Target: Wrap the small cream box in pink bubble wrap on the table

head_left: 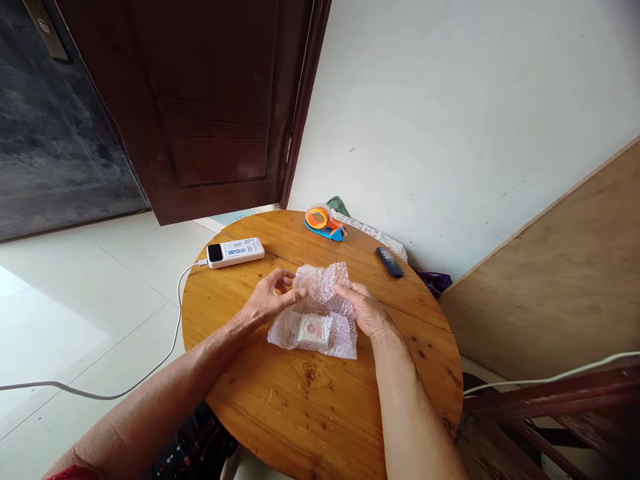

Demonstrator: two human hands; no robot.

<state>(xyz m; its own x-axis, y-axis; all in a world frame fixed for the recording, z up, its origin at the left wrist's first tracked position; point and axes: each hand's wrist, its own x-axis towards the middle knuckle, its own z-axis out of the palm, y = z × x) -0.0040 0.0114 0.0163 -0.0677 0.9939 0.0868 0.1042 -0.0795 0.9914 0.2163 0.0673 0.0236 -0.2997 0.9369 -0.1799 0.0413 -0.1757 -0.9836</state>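
Note:
A sheet of bubble wrap (343,337) lies on the round wooden table, its far part lifted and folded up. On its near part rests a small whitish box (314,329) with a reddish print, seen through or against the plastic. My right hand (367,308) pinches the right edge of the raised part between thumb and fingers. At the left edge of the raised part is my left hand (273,293), thumb stretched out and fingers apart; it is beside the wrap, and whether it touches is hard to see.
A white power bank (243,249) with a cable (177,313) sits at the table's left. An orange and blue tape dispenser (325,222) stands at the far edge. A dark, blurred object (389,262) lies at the far right of the wooden table (300,407).

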